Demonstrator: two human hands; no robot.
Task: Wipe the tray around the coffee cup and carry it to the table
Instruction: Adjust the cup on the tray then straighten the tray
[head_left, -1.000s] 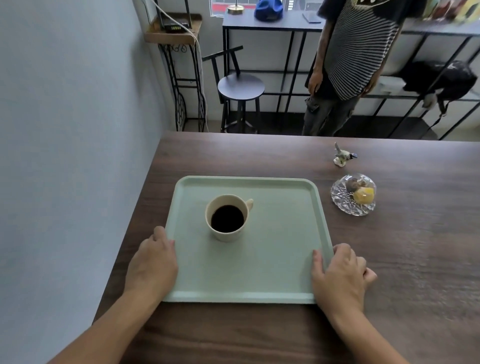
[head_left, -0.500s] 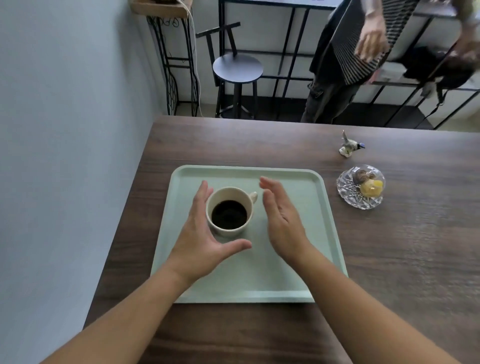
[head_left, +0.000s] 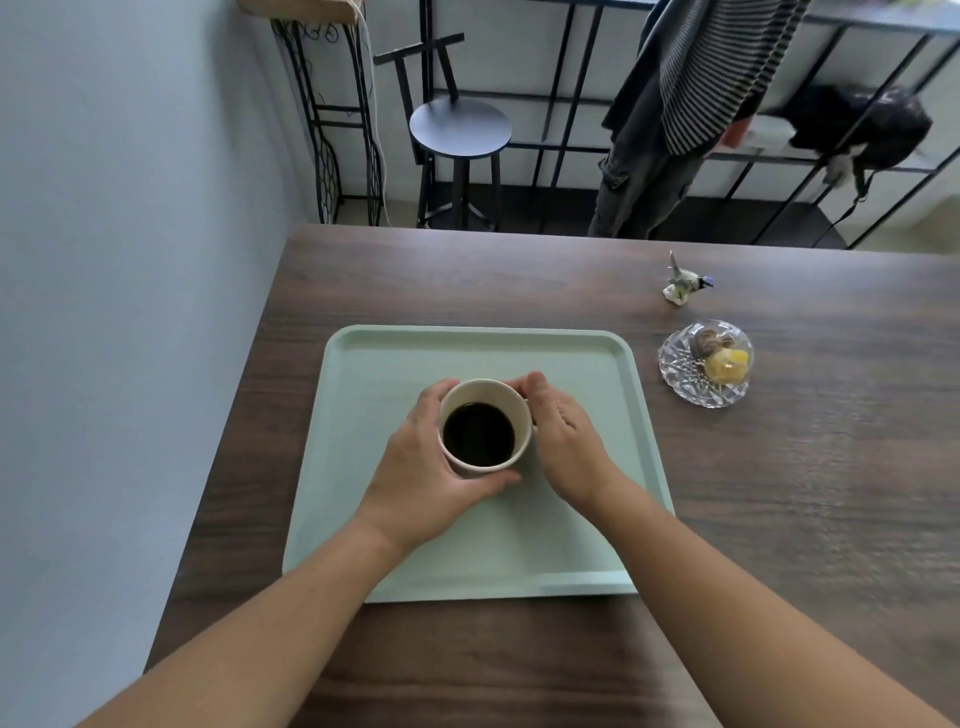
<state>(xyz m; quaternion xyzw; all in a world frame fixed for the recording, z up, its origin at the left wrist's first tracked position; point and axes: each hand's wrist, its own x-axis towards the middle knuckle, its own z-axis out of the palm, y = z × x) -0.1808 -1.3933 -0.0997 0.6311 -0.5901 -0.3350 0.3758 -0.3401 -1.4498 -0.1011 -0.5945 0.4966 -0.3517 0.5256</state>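
Both hands are cupping the coffee cup (head_left: 485, 427) on the tray (head_left: 582, 358). The left hand (head_left: 423, 475) and right hand (head_left: 569, 441) are wrapping their fingers around its sides.

Soft, even daylight filled the room, seemingly from the far side, leaving a pale sheen on the right of the counter (head_left: 779, 467). Shadows were faint, with a soft one under the forearms on the tray (head_left: 597, 519). Wide-angle distortion bent the edges, and the striped shirt (head_left: 711, 67) looked slightly blurred.

A glass dish (head_left: 705, 364) sits near a bird figurine (head_left: 684, 283).
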